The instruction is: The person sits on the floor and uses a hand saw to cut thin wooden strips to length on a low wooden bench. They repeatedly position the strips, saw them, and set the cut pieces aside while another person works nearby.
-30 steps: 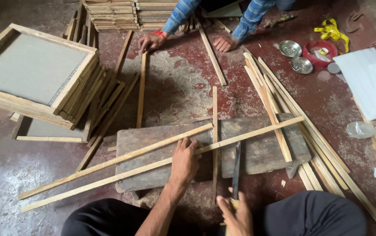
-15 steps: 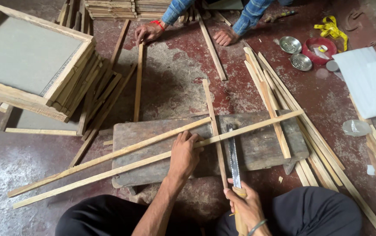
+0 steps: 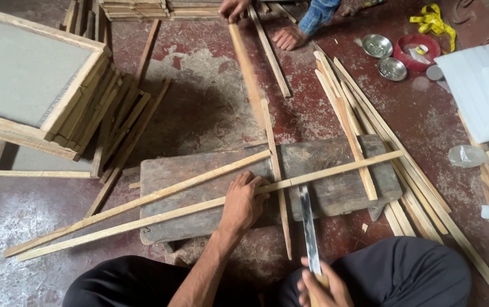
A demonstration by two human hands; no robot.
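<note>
My left hand (image 3: 243,200) presses down on a long thin wooden strip (image 3: 199,207) that lies across a worn wooden block (image 3: 335,187). A second long strip (image 3: 142,199) lies just behind it on the block. My right hand (image 3: 319,287) grips the handle of a long metal blade (image 3: 308,227), whose tip reaches the strip right of my left hand. A shorter strip (image 3: 276,170) runs away from me over the block. A blurred strip (image 3: 245,68) is held at its far end by another person's hands (image 3: 290,38) at the top.
Stacked wooden frames with grey mesh (image 3: 28,85) stand at the left. Many loose strips (image 3: 369,125) lie to the right of the block. Two metal bowls (image 3: 384,57), a red ring-shaped dish (image 3: 418,54), a yellow tape (image 3: 432,23) and white sheets (image 3: 483,91) lie at the upper right.
The view has shifted closer. My right hand has drawn the blade in so its tip meets the strip. The other person has moved a strip toward the block; my left hand stays on the strip.
</note>
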